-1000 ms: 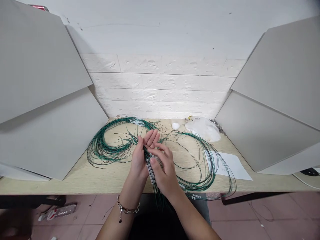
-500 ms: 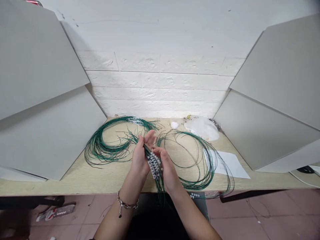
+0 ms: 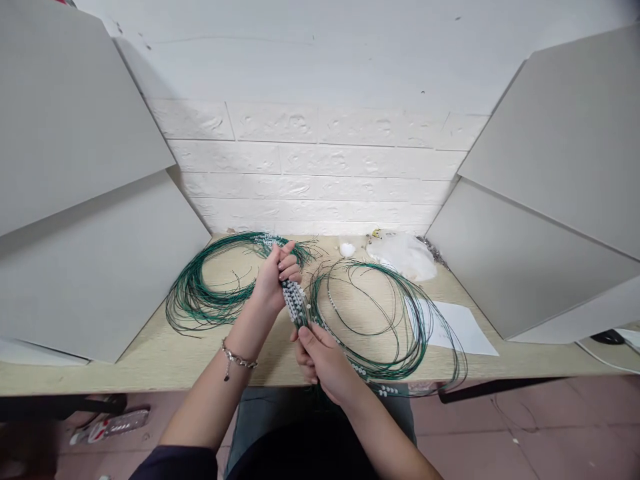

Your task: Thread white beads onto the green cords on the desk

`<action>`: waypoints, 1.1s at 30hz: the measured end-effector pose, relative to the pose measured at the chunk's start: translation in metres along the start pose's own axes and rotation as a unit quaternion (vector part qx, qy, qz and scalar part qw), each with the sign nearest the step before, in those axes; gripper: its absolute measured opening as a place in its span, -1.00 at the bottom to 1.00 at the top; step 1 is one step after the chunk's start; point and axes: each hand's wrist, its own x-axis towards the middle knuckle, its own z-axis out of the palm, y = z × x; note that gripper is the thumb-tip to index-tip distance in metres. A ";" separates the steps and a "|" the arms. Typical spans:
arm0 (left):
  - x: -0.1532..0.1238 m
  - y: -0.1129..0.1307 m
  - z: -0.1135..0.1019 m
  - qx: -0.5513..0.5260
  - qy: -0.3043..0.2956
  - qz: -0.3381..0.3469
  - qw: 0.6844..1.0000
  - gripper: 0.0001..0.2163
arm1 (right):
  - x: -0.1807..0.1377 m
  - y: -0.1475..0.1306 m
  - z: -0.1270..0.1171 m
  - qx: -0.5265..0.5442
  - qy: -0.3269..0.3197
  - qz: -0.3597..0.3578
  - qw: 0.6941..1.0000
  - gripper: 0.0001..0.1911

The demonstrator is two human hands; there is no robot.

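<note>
A bundle of thin green and black wires carrying small white beads (image 3: pixel 295 303) is stretched between my hands above the table's front part. My left hand (image 3: pixel 277 275) is closed round its far end, just above the beads. Lower down, my right hand (image 3: pixel 320 355) wraps the bundle's near part, below the beads. To the left lies a coil of green and black wires (image 3: pixel 193 287), with white beads on its far side. A second, looser coil (image 3: pixel 417 347) lies on the right, with beads along some of its strands.
A white sheet of paper (image 3: pixel 463 328) lies partly under the right coil. Toward the wall are a clear plastic bag (image 3: pixel 403 255) and a small white pile (image 3: pixel 347 248). Grey panels (image 3: pixel 100 267) flank the table (image 3: pixel 150 370). A plastic bottle (image 3: pixel 117 425) lies on the floor.
My left hand has closed round the wires and moved up and slightly left. My right hand has slid down toward me and closed on the near part. The bundle is now held at both ends.
</note>
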 end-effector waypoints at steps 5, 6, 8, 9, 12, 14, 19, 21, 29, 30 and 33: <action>0.022 -0.005 -0.001 0.028 -0.048 -0.090 0.994 -0.78 | 0.012 -0.004 0.000 0.006 0.049 0.010 0.999 -0.59; 0.024 -0.006 -0.002 0.039 -0.048 -0.084 0.995 -0.79 | 0.013 -0.005 0.000 0.010 0.055 0.013 0.998 -0.60; 0.025 -0.005 -0.005 0.076 -0.042 -0.065 0.994 -0.74 | 0.015 -0.006 -0.003 0.019 0.055 0.024 0.998 -0.61; 0.025 -0.004 -0.007 0.102 -0.043 -0.060 0.992 -0.69 | 0.015 -0.006 -0.005 0.025 0.052 0.028 0.998 -0.62; 0.025 0.003 -0.015 0.186 -0.074 -0.053 0.978 -0.50 | 0.015 -0.006 -0.010 0.043 0.037 0.037 0.998 -0.64; 0.026 0.008 -0.022 0.243 -0.104 -0.027 0.964 -0.47 | 0.015 -0.007 -0.012 0.054 0.031 0.044 0.997 -0.65; 0.030 0.009 -0.033 0.367 -0.130 0.033 0.921 -0.64 | 0.015 -0.007 -0.012 0.067 0.024 0.053 0.996 -0.66; 0.029 0.007 -0.033 0.356 -0.108 0.034 0.928 -0.70 | 0.016 -0.006 -0.012 0.065 0.030 0.049 0.996 -0.66; 0.024 0.006 -0.027 0.287 -0.059 -0.023 0.956 -0.67 | 0.024 -0.005 -0.009 0.028 0.077 0.052 0.995 -0.64; 0.023 0.007 -0.027 0.288 -0.054 -0.021 0.956 -0.67 | 0.024 -0.005 -0.009 0.023 0.075 0.051 0.996 -0.64; 0.023 0.008 -0.026 0.278 -0.038 0.002 0.960 -0.61 | 0.027 -0.005 -0.008 0.013 0.075 0.050 0.996 -0.63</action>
